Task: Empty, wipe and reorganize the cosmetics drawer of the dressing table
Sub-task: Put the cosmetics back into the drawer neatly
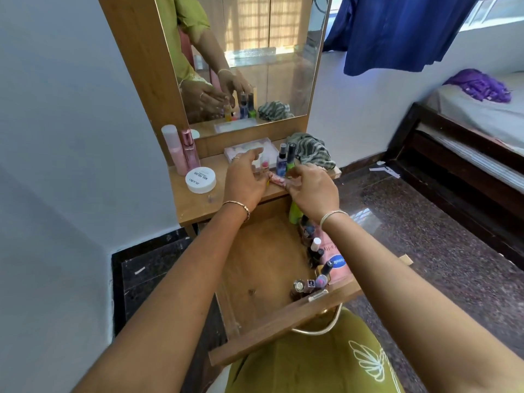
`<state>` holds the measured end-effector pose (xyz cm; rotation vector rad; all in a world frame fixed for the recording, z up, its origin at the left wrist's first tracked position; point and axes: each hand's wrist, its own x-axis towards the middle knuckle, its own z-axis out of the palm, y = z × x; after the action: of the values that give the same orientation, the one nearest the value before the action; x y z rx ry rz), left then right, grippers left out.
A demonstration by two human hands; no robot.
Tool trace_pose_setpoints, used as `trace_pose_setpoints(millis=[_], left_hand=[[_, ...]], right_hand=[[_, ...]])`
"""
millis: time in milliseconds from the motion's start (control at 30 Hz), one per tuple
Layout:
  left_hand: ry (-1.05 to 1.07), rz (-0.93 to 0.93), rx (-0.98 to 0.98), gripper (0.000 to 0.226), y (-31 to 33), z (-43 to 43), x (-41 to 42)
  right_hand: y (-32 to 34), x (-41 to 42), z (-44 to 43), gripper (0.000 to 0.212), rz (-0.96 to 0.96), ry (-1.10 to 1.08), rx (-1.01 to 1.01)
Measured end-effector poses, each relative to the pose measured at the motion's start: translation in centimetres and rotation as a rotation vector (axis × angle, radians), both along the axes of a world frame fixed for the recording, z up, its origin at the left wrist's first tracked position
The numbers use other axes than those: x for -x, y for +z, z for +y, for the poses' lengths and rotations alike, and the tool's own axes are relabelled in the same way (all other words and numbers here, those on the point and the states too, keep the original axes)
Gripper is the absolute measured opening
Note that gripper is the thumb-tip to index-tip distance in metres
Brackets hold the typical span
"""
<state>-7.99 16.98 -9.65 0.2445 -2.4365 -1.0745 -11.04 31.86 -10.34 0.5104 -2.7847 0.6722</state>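
The dressing table's drawer [261, 259] is pulled open under my arms, its left part bare wood. Several nail polish bottles [312, 282], a pink Vaseline tube [336, 262] and a green bottle [295, 212] line its right side. On the tabletop [198, 205], my right hand [312, 188] has its fingers curled onto a small pink patterned item [276, 180] at the front edge. My left hand [246, 180] hovers with spread fingers beside a small clear bottle with a pink cap [264, 163]; I cannot see whether it touches it.
The tabletop also holds a white nail-polish jar [200, 180], two pink bottles [181, 150], a clear flat box [246, 150], a blue spray bottle [281, 160], a green-and-black bottle [290, 157] and a striped cloth [312, 151]. A mirror [278, 80] stands behind, a bed [467, 123] at the right.
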Motion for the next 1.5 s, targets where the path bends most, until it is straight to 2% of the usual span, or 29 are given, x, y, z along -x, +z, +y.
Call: trace_pose_setpoints(millis=[233,500,900,1167,1333,1500], left_hand=[[0.013,-0.037,-0.042,0.025,-0.8,-0.1,0.8],[-0.032,0.034,-0.176,0.025,-0.1,0.0,-1.7],[-0.124,-0.104,-0.365,0.024,-2.7,2.1,-7.7],[-0.163,-0.267,-0.350,0.020,-6.1,4.4,-9.3],[-0.172,-0.323,-0.303,0.016,-7.7,5.4,-8.7],[-0.164,-0.312,-0.229,0.017,-8.4,6.3,-7.3]], right_hand=[[-1.2,0.6,-1.1,0.020,0.010,0.003,-0.013],[-1.0,-0.3,1.4,0.018,0.002,0.049,0.145],[-0.1,-5.6,7.9,0.020,-0.086,0.126,0.331],[-2.4,-7.6,9.5,0.014,-0.089,0.179,0.038],[-3.6,-8.1,9.5,0.022,-0.128,0.184,-0.101],[-4.3,-8.2,9.3,0.021,-0.063,0.234,-0.226]])
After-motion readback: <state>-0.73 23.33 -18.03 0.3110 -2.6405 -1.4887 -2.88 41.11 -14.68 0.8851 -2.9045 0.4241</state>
